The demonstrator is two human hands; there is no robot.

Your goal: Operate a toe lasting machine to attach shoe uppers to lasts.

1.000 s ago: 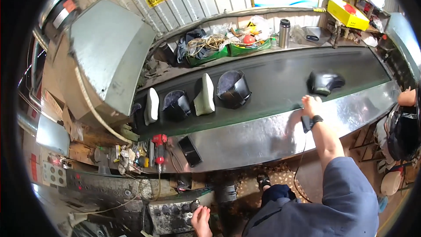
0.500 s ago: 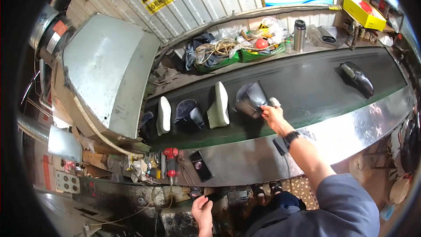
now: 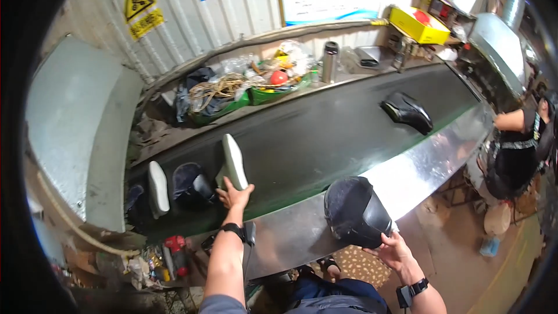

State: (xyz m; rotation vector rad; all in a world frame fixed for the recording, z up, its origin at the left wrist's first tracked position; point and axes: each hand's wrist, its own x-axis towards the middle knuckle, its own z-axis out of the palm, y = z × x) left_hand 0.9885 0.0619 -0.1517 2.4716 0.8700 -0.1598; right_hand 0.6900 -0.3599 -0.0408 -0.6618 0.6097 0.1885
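Observation:
Black leather, open-topped and rounded, a shoe upper (image 3: 356,212) is held over the metal ledge near the belt's front edge. My right hand (image 3: 396,251) is closed on its lower right edge, fingers partly hidden underneath. At the belt, my left hand (image 3: 236,199) grips the near end of a white shoe sole (image 3: 235,160), thumb on the right and fingers on the left. Left of it on the belt lie another black upper (image 3: 193,185), a second white sole (image 3: 158,189) and a dark upper (image 3: 133,199) beside the grey hood.
A black shoe (image 3: 407,111) lies at the belt's (image 3: 308,134) right end. Behind stand green bags of clutter (image 3: 264,94), a steel flask (image 3: 329,63) and a yellow box (image 3: 419,25). The grey metal hood (image 3: 75,134) covers the left end. A co-worker (image 3: 517,145) is at far right.
My right hand has lifted the black upper off the belt and brought it nearer to me, rightward. My left hand has reached up from below to the white sole. The view has shifted right.

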